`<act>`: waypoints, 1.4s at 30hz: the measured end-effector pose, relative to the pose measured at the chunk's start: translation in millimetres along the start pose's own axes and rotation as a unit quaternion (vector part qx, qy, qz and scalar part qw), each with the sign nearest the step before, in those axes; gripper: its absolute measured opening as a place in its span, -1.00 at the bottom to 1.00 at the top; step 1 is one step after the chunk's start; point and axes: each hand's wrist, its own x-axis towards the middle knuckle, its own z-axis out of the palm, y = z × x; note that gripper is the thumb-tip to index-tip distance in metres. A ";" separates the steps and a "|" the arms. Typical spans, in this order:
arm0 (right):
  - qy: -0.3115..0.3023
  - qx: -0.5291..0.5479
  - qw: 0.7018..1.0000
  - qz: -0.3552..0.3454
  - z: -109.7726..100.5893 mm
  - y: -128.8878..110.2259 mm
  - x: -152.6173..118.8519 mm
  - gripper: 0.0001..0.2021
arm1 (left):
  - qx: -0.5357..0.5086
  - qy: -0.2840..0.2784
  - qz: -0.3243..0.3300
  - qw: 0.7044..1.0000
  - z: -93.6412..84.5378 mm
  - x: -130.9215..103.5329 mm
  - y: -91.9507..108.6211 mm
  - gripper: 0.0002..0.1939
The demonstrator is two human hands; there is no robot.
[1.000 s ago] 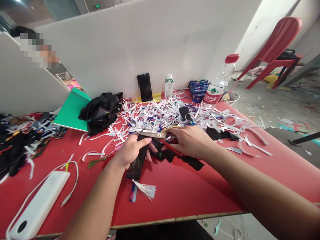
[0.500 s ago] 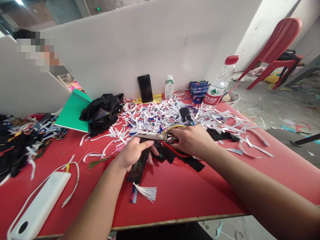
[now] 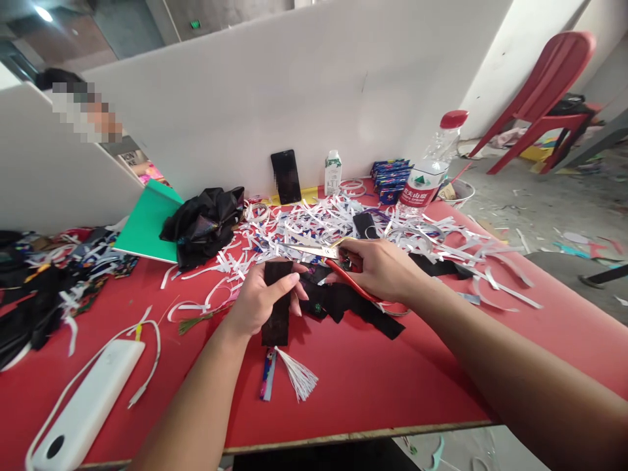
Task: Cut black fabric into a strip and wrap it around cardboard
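My left hand (image 3: 262, 294) is closed around a strip of black fabric (image 3: 277, 320), which stands roughly upright between thumb and fingers. Just below the strip's lower end lie a white tassel (image 3: 299, 376) and a narrow blue patterned piece (image 3: 267, 374). In my right hand (image 3: 373, 265) is a pair of scissors (image 3: 324, 251) with red and yellowish handles. Their blades point left, above the top of the strip and apart from it. Under the scissors, black fabric scraps (image 3: 366, 307) lie on the red table (image 3: 392, 392).
White paper strips (image 3: 318, 222) are heaped across the table's middle. Behind them stand a phone (image 3: 286, 176), a small carton (image 3: 332, 171) and a water bottle (image 3: 429, 163). To the left are a bundled black cloth (image 3: 209, 222), a green board (image 3: 150, 222) and a white power bank (image 3: 93, 399). A person sits beyond the partition.
The scissors have lifted away from the black strip, and their blades now sit above it. My left hand has turned the strip more upright, and the tassel has swung a little right.
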 end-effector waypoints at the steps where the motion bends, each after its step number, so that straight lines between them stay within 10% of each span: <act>1: 0.000 0.000 1.000 -0.024 -0.8 -0.1 -1.3 -0.53 | 0.010 0.005 0.006 1.000 0.0 -0.1 -0.4 -0.76; 7: -0.013 -0.025 0.995 -0.100 0.6 1.3 -5.1 -0.52 | 0.047 0.011 0.034 0.998 0.0 1.4 -1.5 -0.83; 33: -0.016 -0.254 0.966 -0.050 0.1 2.4 -1.2 -0.68 | 0.018 0.024 -0.043 0.999 6.2 2.0 1.8 -0.74; 42: 0.010 -0.158 0.984 -0.085 1.5 -5.9 -6.7 -0.69 | 0.022 0.025 -0.032 0.999 6.3 2.4 0.2 -0.74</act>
